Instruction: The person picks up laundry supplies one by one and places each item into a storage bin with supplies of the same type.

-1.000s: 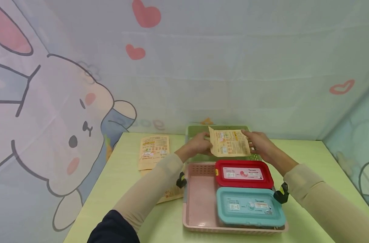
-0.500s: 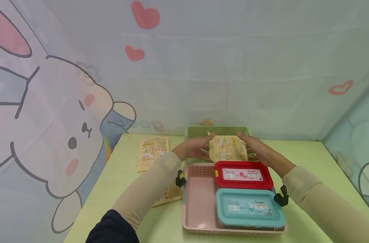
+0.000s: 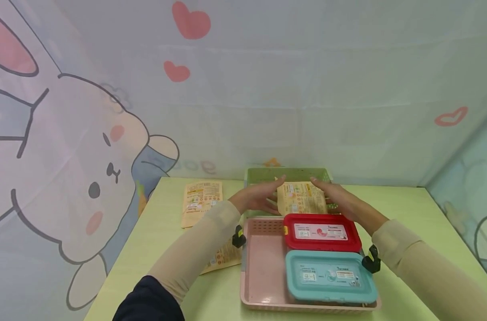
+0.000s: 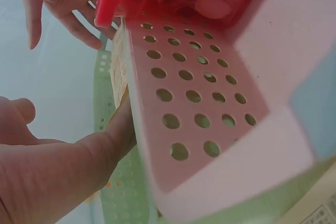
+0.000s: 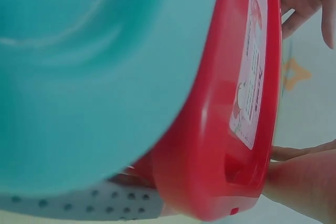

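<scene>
A tan printed packet [image 3: 301, 198] lies in the green basket [image 3: 263, 174] at the back, its lower edge hidden behind the red-lidded box. My left hand [image 3: 254, 197] is at its left side, thumb raised and fingers spread. My right hand [image 3: 340, 199] mirrors it on the right, thumb apart from the fingers. The left wrist view shows the left hand's fingers right at the packet [image 4: 119, 69] behind the pink basket wall, and the right hand [image 4: 60, 3] beyond. In the right wrist view, boxes cover much of the right hand [image 5: 304, 182].
The pink basket [image 3: 265, 267] in front holds a red-lidded box [image 3: 321, 243] and a teal-lidded box [image 3: 328, 292] on its right side. More tan packets [image 3: 203, 198] lie on the light green table [image 3: 147, 267] to the left, partly under the left sleeve. A printed cloth hangs behind.
The packet, gripped above the green basket a second ago, has come down into it. Both hands lowered with it, and their thumbs have come off its face. Little differs over the last half second.
</scene>
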A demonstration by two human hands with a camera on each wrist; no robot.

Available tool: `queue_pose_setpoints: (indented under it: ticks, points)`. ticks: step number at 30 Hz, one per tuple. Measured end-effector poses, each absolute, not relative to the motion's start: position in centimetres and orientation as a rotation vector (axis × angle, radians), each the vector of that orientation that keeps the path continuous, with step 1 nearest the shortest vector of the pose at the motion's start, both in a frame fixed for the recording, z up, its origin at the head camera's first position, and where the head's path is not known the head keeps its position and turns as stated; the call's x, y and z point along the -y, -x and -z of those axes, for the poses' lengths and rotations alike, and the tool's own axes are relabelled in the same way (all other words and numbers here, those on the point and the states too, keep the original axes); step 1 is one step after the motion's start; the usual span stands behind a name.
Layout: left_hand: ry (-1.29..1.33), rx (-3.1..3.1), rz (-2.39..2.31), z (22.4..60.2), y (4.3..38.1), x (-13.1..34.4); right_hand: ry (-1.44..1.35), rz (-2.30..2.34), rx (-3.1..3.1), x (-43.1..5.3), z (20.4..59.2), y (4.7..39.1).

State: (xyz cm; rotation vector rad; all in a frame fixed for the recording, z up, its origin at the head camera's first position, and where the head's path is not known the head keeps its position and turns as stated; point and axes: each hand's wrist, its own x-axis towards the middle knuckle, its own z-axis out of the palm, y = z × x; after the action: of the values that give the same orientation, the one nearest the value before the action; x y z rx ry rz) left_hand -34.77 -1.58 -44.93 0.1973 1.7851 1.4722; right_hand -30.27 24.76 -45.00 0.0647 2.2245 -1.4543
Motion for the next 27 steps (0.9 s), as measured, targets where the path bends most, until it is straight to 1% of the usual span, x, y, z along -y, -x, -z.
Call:
queue_pose_setpoints:
  ticks: [12,22,27]
  points:
    - [-0.189,-1.794,-1.498,44.9,35.7,0.9,-0.037,1.456,-2.223,-24.8,44.5,32.0]
    - [-0.210,-1.796,-1.469,45.2,35.6,0.7,-0.039,1.357,-2.281,-23.9,44.6,32.0]
    - [-0.238,-1.810,-1.445,45.5,35.4,0.5,-0.061,1.303,-2.295,-23.8,44.8,31.5]
